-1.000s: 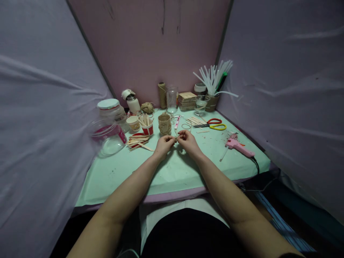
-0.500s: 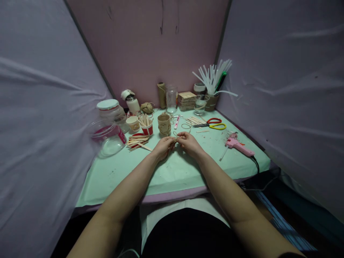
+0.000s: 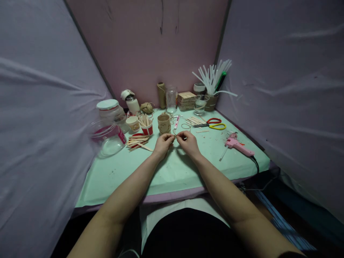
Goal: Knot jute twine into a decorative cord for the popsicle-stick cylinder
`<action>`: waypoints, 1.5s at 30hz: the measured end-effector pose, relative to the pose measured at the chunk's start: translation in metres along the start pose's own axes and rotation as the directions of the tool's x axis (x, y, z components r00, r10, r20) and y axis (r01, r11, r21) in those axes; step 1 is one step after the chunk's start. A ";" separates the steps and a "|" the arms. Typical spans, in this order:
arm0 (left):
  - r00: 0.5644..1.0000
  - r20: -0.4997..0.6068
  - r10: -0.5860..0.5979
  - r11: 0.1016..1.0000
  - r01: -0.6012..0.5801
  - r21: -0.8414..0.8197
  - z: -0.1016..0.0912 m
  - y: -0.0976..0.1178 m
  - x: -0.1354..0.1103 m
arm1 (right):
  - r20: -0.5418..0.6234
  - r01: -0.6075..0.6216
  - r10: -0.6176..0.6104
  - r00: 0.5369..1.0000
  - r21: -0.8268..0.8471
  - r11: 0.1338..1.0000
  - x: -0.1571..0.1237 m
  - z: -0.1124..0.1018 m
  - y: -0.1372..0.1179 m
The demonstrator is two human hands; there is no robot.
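Note:
Near the middle of the table, my left hand [image 3: 164, 144] pinches a thin piece of tan twine [image 3: 174, 133] between thumb and fingertips. My right hand [image 3: 187, 142] pinches the same twine just beside it, the fingertips a small gap apart. A loop of the twine stands up between the hands, and a loose coil [image 3: 186, 125] lies on the table beyond. Right behind my left hand stands a tan cup [image 3: 163, 124] with twine decoration on its side. A pink-and-white stick-like tool [image 3: 176, 122] lies just past my fingertips.
Scissors [image 3: 211, 124] and a pink glue gun [image 3: 239, 146] lie on the right. Craft sticks [image 3: 138, 142], a red cup [image 3: 147, 129] of sticks and a clear jar [image 3: 110, 141] are on the left. Twine rolls, jars, a wood stack [image 3: 187, 101] and white glue sticks [image 3: 213, 77] line the back.
Both hands have shifted slightly away from me, toward the tan cup. My fingertips have drawn a little apart, with the twine still between them.

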State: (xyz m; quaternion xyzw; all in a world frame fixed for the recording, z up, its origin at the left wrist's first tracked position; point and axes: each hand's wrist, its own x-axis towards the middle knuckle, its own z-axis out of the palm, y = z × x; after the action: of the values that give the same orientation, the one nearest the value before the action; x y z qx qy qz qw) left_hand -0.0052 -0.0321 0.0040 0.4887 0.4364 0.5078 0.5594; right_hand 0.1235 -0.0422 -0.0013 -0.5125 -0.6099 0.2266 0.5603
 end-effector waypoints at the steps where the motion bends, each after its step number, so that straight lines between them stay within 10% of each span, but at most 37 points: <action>1: 1.000 -0.008 0.021 1.000 -0.021 0.021 0.000 0.001 0.000 | 0.004 0.000 0.000 1.000 -0.007 1.000 0.000 0.000 0.000; 14: 0.996 -0.039 0.084 0.993 -0.080 0.086 0.002 0.004 -0.005 | 0.004 0.074 -0.074 0.997 -0.031 0.997 -0.001 0.000 0.001; 19: 0.983 0.071 -0.167 0.939 0.180 -0.292 0.001 0.005 -0.002 | 0.041 0.135 -0.134 0.990 -0.010 0.991 -0.001 0.003 0.000; 25: 0.845 0.289 -0.451 0.705 0.535 -0.465 -0.014 0.009 0.008 | 0.127 0.154 -0.163 0.978 0.075 0.985 -0.002 0.005 0.000; 34: 0.999 -0.015 -0.051 0.986 0.048 -0.160 0.000 0.004 -0.003 | 0.109 0.026 -0.035 0.993 0.086 0.996 0.000 0.003 0.002; 40: 0.874 0.271 -0.404 0.800 0.481 -0.359 -0.012 0.012 0.003 | 0.189 0.133 -0.164 0.968 0.165 0.977 -0.001 0.000 -0.003; 45: 0.947 0.195 -0.256 0.904 0.305 -0.298 -0.012 0.011 0.002 | 0.168 -0.001 -0.030 0.985 0.185 0.983 0.001 0.000 -0.001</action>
State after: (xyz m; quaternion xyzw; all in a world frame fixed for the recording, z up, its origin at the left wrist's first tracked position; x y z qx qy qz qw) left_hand -0.0182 -0.0293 0.0130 0.3589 0.3691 0.4482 0.7308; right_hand 0.1232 -0.0411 -0.0002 -0.4326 -0.6356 0.3211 0.5530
